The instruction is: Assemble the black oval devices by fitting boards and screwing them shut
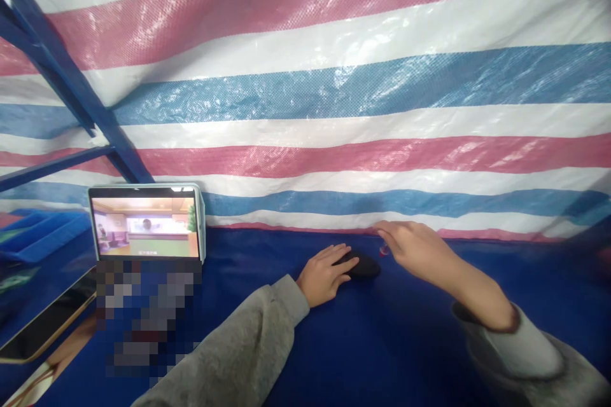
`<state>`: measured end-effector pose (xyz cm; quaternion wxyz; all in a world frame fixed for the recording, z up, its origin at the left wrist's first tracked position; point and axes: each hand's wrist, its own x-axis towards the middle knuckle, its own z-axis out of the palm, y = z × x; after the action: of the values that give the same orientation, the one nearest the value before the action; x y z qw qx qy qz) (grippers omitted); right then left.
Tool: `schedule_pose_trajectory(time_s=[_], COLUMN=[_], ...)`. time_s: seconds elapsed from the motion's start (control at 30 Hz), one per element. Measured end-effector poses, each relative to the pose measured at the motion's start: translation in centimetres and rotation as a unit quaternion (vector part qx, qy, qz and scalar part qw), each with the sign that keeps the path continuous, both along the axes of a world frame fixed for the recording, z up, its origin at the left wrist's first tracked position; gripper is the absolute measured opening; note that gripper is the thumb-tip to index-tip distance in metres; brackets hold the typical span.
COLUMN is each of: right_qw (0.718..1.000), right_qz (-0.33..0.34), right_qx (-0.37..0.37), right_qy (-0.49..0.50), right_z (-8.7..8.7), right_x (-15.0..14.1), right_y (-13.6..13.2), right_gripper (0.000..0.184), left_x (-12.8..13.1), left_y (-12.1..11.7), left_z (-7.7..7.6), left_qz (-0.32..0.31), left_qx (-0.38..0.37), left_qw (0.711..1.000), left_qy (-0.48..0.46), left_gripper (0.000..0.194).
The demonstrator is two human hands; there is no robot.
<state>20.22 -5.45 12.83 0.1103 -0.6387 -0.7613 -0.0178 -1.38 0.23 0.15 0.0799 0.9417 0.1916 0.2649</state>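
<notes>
My left hand lies with its fingers stretched out over the near left edge of a flat, rounded black object on the blue surface. Just to the right, my right hand is raised, with thumb and forefinger pinched together. A small red item shows below those fingertips, close to the black object; its kind is too small to make out. Whether it touches the black object I cannot tell.
A tablet showing a video stands at the left, with a blurred-out patch below it. Nearby are a phone and a blue tray. A striped plastic sheet hangs behind the blue surface, beside a blue metal frame.
</notes>
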Motion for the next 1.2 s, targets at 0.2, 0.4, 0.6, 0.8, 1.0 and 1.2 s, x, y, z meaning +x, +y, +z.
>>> schedule_pose_trajectory(time_s=[0.2,0.4,0.6,0.8,1.0,1.2], right_qw=[1.0,0.997,0.999,1.0,1.0,0.999], right_qz=[-0.004,-0.058,-0.035,-0.008,-0.011,-0.039], right_qx=[-0.002,-0.021,-0.022,-0.011,-0.003,-0.015], right_qy=[-0.028,-0.043,-0.013,-0.014,-0.01,-0.025], right_z=[0.0,0.1,0.2,-0.1,-0.5,-0.6], right_x=[-0.2,-0.8,-0.9,-0.6,-0.5,-0.3], right_y=[0.1,0.1,-0.2,0.1,0.3,0.4], right_gripper=[0.039,0.044,0.025,0.029,0.035,0.04], left_x=[0.0,0.0,0.0,0.0,0.1,0.0], left_y=[0.0,-0.1,-0.2,0.0,0.0,-0.1], left_z=[0.0,0.2,0.3,0.1,0.1,0.2], left_qz=[-0.001,0.001,0.007,0.003,-0.002,-0.002], left_qx=[-0.003,-0.004,-0.008,-0.006,-0.008,-0.009], left_qw=[1.0,1.0,1.0,1.0,1.0,1.0], left_qy=[-0.006,-0.001,0.003,-0.003,-0.01,-0.015], left_gripper=[0.037,0.037,0.038,0.039,0.037,0.037])
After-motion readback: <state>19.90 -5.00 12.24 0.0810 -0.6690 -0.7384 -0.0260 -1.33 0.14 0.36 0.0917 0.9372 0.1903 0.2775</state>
